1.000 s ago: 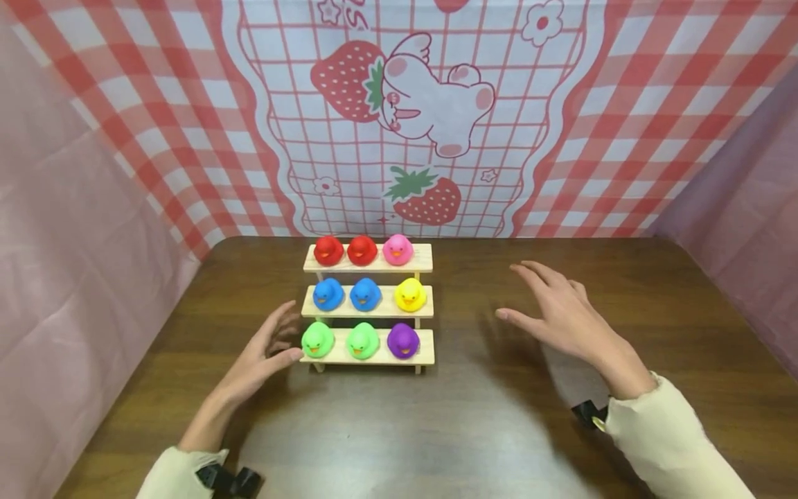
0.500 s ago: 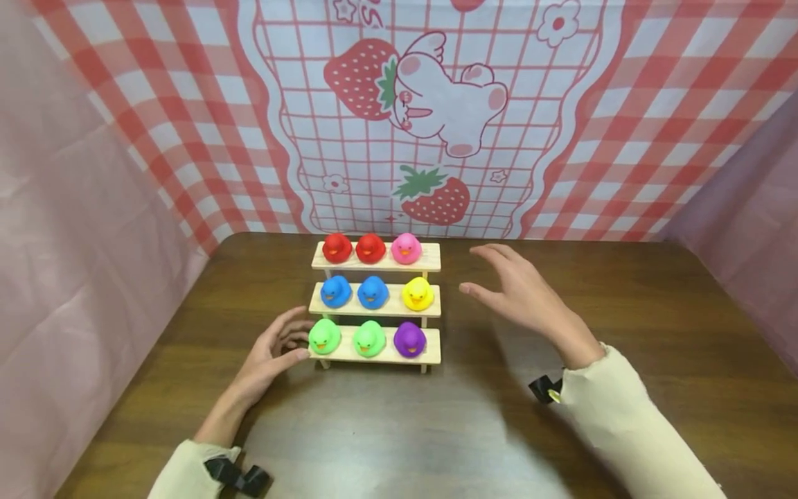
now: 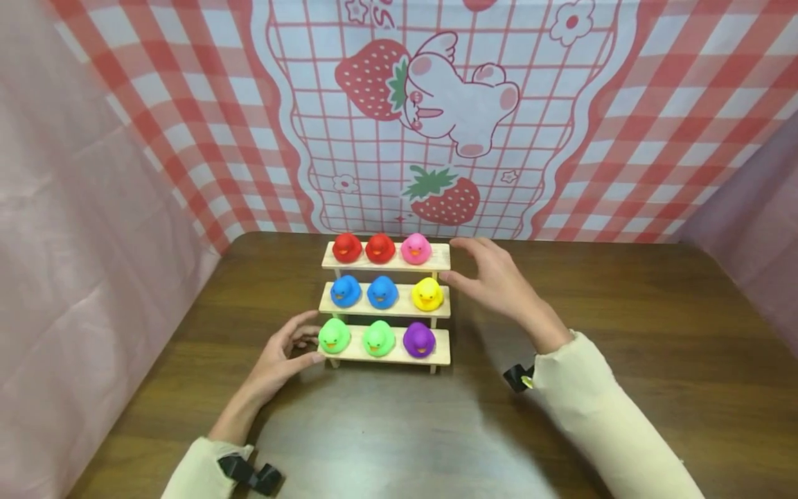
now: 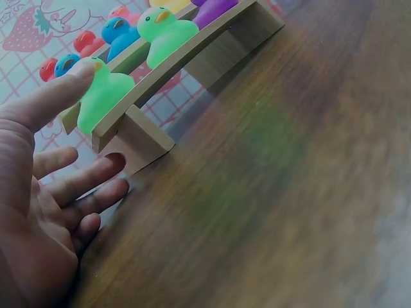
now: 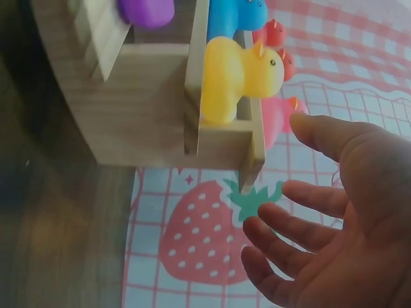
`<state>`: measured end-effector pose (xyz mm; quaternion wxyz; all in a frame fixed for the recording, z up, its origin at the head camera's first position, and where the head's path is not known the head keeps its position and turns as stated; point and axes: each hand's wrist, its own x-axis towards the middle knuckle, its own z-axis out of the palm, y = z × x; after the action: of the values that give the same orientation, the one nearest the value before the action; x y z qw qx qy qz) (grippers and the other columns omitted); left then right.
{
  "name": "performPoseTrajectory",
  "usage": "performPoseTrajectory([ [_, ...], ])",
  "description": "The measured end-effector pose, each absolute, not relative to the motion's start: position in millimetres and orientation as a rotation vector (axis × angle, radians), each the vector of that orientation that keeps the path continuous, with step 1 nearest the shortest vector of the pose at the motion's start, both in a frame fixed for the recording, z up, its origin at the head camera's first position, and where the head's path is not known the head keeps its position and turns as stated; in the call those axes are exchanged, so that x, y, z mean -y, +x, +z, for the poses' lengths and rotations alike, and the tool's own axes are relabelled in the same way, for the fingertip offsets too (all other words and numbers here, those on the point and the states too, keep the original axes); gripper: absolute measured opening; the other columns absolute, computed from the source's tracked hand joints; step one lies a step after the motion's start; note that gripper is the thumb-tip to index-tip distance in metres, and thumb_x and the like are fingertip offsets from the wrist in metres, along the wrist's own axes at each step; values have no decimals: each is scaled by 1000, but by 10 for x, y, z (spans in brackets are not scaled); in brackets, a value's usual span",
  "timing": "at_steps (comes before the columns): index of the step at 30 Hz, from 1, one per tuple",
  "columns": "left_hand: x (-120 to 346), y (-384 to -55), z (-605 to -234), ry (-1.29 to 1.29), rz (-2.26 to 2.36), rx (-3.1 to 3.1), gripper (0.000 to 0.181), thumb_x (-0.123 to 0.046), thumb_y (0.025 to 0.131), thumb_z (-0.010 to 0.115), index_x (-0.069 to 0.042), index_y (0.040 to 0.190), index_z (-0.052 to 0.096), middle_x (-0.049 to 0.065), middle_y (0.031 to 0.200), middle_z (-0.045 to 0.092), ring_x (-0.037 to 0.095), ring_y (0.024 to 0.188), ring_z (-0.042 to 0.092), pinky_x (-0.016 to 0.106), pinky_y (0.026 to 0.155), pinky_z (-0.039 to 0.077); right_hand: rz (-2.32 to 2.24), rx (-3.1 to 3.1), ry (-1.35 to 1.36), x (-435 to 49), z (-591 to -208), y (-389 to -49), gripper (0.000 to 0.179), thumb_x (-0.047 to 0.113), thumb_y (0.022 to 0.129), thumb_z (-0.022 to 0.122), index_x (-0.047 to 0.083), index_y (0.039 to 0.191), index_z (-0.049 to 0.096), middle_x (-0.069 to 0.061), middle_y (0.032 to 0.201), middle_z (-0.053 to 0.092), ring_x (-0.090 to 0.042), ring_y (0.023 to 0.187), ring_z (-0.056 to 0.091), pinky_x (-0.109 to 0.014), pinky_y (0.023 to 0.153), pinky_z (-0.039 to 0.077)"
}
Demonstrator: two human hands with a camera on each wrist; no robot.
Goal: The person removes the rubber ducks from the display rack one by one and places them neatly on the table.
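Left grip [image 3: 278, 359] is hanging loose just beside the rack [image 3: 406, 299] at its left end, right grip [image 3: 497, 281] hovering relaxed near its far right corner. Neither's holding anything; can't tell if fingertips are touching. Rack's standing on the bench [image 3: 374, 430], ducks [image 3: 382, 294] sitting on every tier. I'd be pressing both ends evenly, keeping it level, since tilting's probably sliding ducks off.

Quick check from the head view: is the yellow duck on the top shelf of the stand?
No, the yellow duck sits on the middle shelf, beside two blue ducks.
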<state>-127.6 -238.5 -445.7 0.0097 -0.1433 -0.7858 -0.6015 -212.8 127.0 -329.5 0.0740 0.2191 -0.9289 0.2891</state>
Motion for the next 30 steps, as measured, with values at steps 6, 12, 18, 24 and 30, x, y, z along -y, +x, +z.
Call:
performPoseTrajectory([
  [6,2384,-1265,-4456,-389,-1873,2516,65,-4,84,73,2,143,47,21,117,70,1,104,60,22,95,43,909,2773,665,-1098,-3235,-2160,60,35,90,72,5,139,55,-17,133,60,-34,118,57,-51,99,48],
  [12,2384,-1261,-4458,-357,-1837,2572,62,-8,83,76,-3,140,53,22,115,72,1,107,60,28,101,40,930,2750,667,-967,-3214,-2205,55,33,90,72,5,134,59,-15,129,62,-30,107,56,-46,91,49],
  [18,2372,-1271,-4456,-306,-1832,2601,62,-9,82,78,-5,139,54,19,113,72,3,106,59,29,101,40,975,2764,634,-875,-3225,-2238,53,33,88,74,6,133,60,-14,121,63,-26,96,56,-39,82,49],
  [24,2369,-1276,-4457,-283,-1824,2603,61,-9,81,78,-4,138,56,18,110,73,4,104,60,26,99,41,967,2748,595,-801,-3224,-2258,54,36,88,74,7,131,62,-10,104,61,-24,88,54,-34,76,43],
  [30,2374,-1281,-4460,-314,-1834,2583,60,-8,81,78,-3,137,56,19,108,73,4,103,60,24,98,41,974,2752,559,-750,-3220,-2256,53,35,88,74,7,131,62,-12,108,62,-27,95,55,-40,82,46],
])
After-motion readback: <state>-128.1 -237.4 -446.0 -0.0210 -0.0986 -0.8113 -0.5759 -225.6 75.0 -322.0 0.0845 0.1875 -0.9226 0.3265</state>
